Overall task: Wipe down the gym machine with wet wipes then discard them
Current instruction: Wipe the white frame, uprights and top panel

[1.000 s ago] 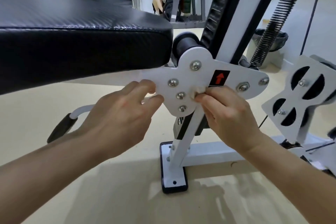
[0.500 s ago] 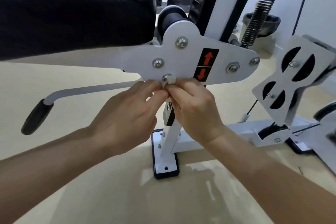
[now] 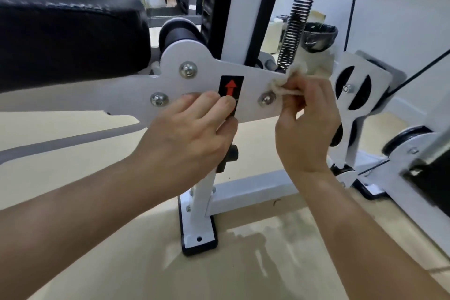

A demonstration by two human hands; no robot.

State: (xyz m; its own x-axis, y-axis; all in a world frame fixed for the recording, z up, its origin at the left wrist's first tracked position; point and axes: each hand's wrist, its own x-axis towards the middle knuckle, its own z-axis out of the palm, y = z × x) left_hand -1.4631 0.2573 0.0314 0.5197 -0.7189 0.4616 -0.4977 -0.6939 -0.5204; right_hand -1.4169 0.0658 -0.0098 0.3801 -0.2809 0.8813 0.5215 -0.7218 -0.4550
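The floor [image 3: 73,178] is pale beige and glossy, and a pale wall stands at the far right. A bin with a black liner [image 3: 319,36] sits on the floor behind the gym machine [image 3: 246,187]. The machine has a white frame. A black padded cushion [image 3: 68,39] fills the upper left, and a coiled black spring [image 3: 298,14] runs down from the top to the right end of a white plate [image 3: 207,73]. The plate carries several bolts and a black sticker with a red arrow [image 3: 230,87]. The white upright below it ends in a black-edged foot plate [image 3: 198,236] on the floor. A second white bracket with dark cut-outs [image 3: 360,68] stands just right of the plate. The left hand [image 3: 190,136] rests on the plate face. Its fingers [image 3: 194,107] are close together and lightly bent, their tips press on the plate and cover the lower part of the sticker, and the thumb lies at the plate's lower edge. The right hand [image 3: 309,129] holds the wet wipe [image 3: 287,80], a crumpled white wad. The fingers are clamped on it in a pinch and press it against the right tip of the plate, just beside a bolt [image 3: 266,99] and just below the foot of the spring. Part of the wipe trails up and to the right, blurred against the bin.
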